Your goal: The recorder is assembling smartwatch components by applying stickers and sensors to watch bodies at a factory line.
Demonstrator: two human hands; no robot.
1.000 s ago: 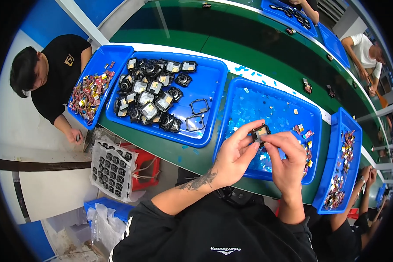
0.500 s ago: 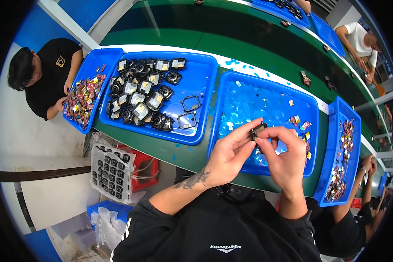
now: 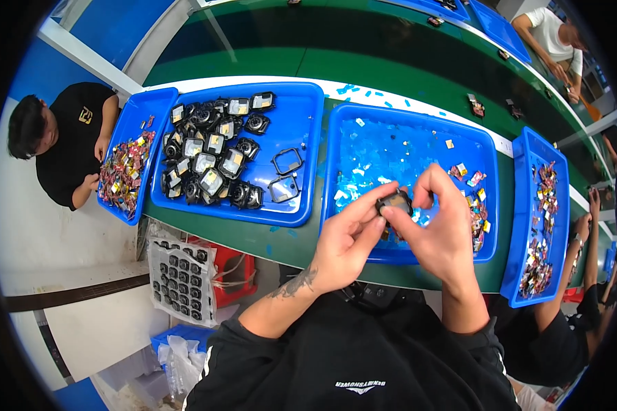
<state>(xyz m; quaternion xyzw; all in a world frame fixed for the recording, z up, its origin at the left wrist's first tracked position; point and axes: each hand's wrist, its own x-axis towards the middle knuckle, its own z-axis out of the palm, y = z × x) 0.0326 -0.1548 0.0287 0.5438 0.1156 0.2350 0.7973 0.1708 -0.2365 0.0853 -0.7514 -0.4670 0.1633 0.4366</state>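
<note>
Housing [image 3: 395, 199], black and squarish like a smartwatch case, sits up in front of me over the near end of a blue tray [image 3: 476, 151], well apart from the others. My left hand [image 3: 349, 243] grips it, thumb on the near side and fingers around the far left edge. My right hand [image 3: 440, 233] lays its thumb against the near edge, while the index finger arches up with its tip beside the right edge (whether that finger touches, I can't tell). Scraps of blue film [image 3: 377, 154] cover much of the tray below, and a small heap of red, yellow and silver parts [image 3: 478, 222] lies along its right side. To my left, a broader blue tray [image 3: 301, 113] carries a pile of black housings [image 3: 212, 154], with two thin frames [image 3: 292, 170] lying right of it. Narrow blue trays of similar small parts stand at either end, and at the left one a co-worker [image 3: 75, 147] in black has a hand by the rim. Under the green table [image 3: 267, 240], a red stool [image 3: 234, 277] stands behind a plastic-wrapped tray of black pieces [image 3: 183, 277].
</note>
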